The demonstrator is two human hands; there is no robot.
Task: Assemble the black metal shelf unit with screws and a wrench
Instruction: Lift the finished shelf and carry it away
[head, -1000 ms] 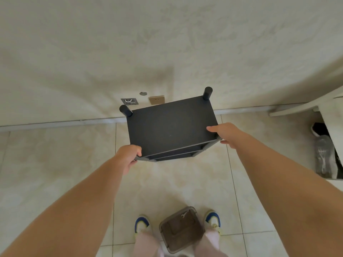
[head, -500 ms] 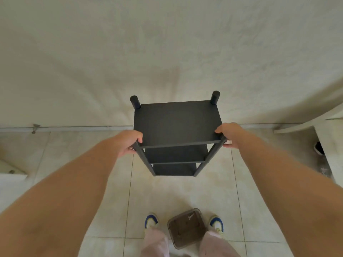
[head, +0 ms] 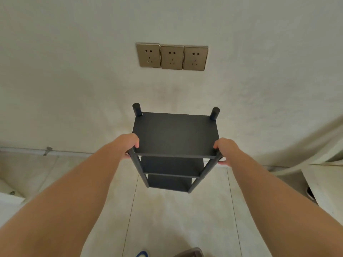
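Note:
The black metal shelf unit [head: 175, 134] stands upright in front of me, close to the wall, with three flat shelves stacked between round black posts. Two post ends stick up above the top shelf at its far corners. My left hand [head: 130, 143] grips the near left post at the top shelf's corner. My right hand [head: 225, 150] grips the near right post at the opposite corner. No screws or wrench show.
Three brass wall sockets [head: 172, 56] sit in the wall above the shelf. A pale tiled floor [head: 176, 219] lies below. White furniture [head: 323, 182] stands at the right, a white edge [head: 9, 197] at the left. A brown box [head: 191, 253] and a shoe [head: 142, 254] show at the bottom.
The shelf unit went from tilted to upright and squared toward the wall. My view rose, so the wall sockets came into sight and the box and feet slid to the bottom edge.

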